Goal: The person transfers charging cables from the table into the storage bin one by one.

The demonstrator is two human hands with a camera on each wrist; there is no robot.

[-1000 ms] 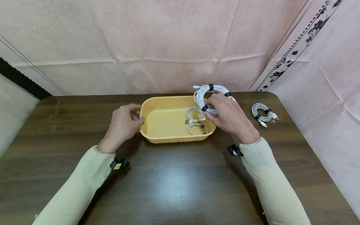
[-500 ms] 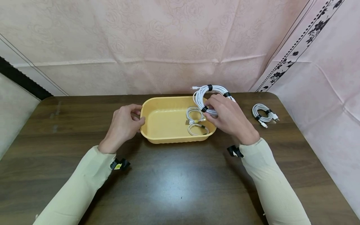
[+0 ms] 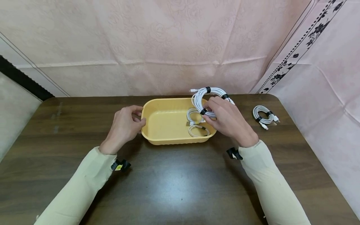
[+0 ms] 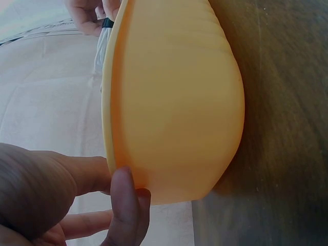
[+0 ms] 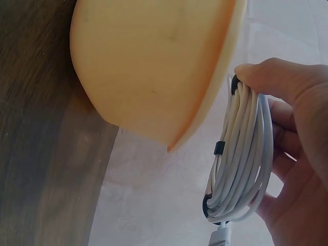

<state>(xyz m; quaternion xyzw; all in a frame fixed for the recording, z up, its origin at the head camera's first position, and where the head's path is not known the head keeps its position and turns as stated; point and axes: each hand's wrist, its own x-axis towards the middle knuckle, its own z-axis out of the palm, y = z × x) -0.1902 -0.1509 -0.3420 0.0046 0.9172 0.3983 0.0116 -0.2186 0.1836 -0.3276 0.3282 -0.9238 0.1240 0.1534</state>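
A yellow plastic tray (image 3: pixel 166 125) stands on the table, its left rim pinched by my left hand (image 3: pixel 123 126). The left wrist view shows the fingers (image 4: pixel 128 205) at the tray's outer wall. Over the tray's right end, my right hand (image 3: pixel 227 120) holds a large coiled white cable (image 3: pixel 198 99) bound with black ties. That cable's bundle (image 5: pixel 241 148) is clear of the tray wall in the right wrist view. Inside the tray, at its right, lie two smaller coils, an upper white cable (image 3: pixel 190 116) and a lower white cable (image 3: pixel 194 134); the raised bundle partly hides the upper one.
Right of the right hand, another coiled white cable (image 3: pixel 262 116) with black ties lies on the brown wooden table (image 3: pixel 174 175). A pale pink patterned cloth (image 3: pixel 157 62) hangs behind the table's back edge, and more cloth hangs along the right side.
The view has tilted slightly, so everything sits a little lower. The large cable bundle has shifted slightly left over the tray with the right hand; the left hand keeps its place on the rim.
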